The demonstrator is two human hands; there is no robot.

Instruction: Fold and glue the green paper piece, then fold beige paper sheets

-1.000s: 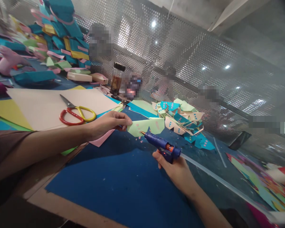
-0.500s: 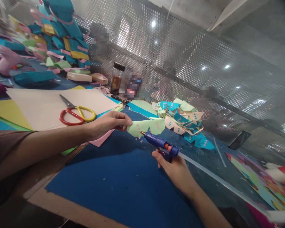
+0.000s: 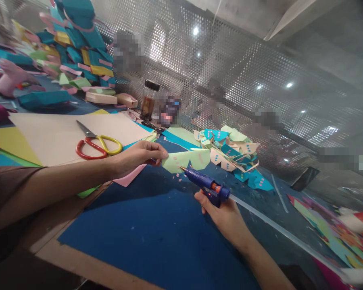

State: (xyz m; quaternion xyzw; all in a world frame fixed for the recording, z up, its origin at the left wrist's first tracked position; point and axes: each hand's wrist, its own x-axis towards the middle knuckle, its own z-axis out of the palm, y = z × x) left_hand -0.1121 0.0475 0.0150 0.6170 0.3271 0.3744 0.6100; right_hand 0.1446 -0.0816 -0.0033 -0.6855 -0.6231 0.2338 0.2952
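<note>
A light green paper cutout [image 3: 189, 158] with small pink marks and a notch in its lower edge is pinched at its left end by my left hand [image 3: 145, 154]. My right hand [image 3: 222, 211] is wrapped round the handle of a blue hot glue gun [image 3: 204, 183], whose small red light shows. The gun's metal tip points left at the lower part of the cutout; whether it touches the paper I cannot tell. From the gun's back a long clear glue stick [image 3: 278, 227] runs down to the right. Pink paper bits [image 3: 178, 175] lie just below the cutout.
Scissors [image 3: 98, 146] with red and yellow handles lie on cream paper [image 3: 57, 129] at left. Beyond the cutout is a pile of notched paper pieces [image 3: 230, 145]. A jar [image 3: 148, 100] stands by the mesh panel [image 3: 230, 80]. Folded paper models [image 3: 78, 48] crowd the back left.
The glue gun and my right hand have shifted very slightly to the right. My left hand and the green cutout have stayed in place.
</note>
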